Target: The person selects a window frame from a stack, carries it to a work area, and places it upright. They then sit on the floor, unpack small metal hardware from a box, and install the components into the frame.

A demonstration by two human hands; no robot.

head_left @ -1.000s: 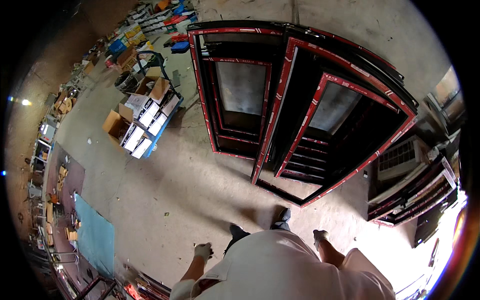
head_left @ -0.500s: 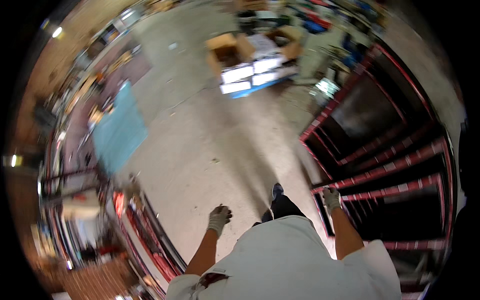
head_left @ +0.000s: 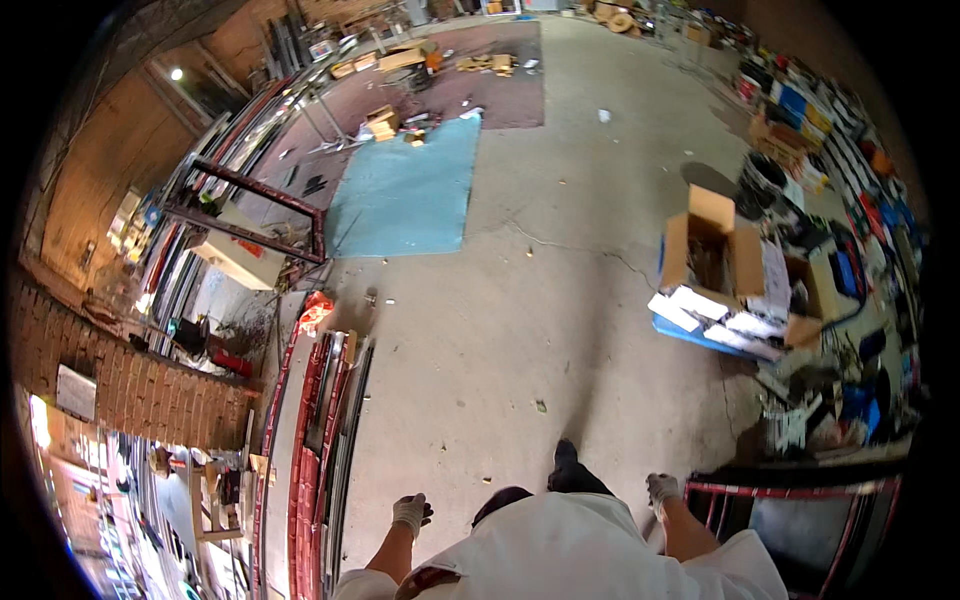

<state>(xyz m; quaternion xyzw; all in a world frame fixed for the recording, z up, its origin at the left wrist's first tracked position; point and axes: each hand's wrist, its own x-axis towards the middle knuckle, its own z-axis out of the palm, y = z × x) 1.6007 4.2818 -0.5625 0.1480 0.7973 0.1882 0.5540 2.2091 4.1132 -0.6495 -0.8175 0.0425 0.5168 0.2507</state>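
My left hand [head_left: 410, 511], in a light glove with bare fingertips, hangs beside my body over the concrete floor. Its fingers are loosely bent and apart, and nothing is in them. On the other side my right hand [head_left: 661, 490], gloved the same way, is held with slightly curled fingers and no visible object. Closest to it are dark frames with red-wrapped edges [head_left: 790, 490], standing at the lower right; a small gap seems to lie between hand and frame. Long red and grey metal profiles [head_left: 318, 470] lie on the floor left of my left hand.
Open cardboard boxes [head_left: 710, 250] stand on a blue base at the right, near a black bucket [head_left: 762, 182] and piled clutter. A blue-green sheet [head_left: 408, 190] covers floor ahead left, beside a dark rectangular frame [head_left: 250, 215]. A brick wall [head_left: 150, 385] is at left.
My view has turned left, so the boxes and dark frames sit farther right and lower. My right hand, earlier at the edge of a dark frame, is now off it. My feet have shifted.
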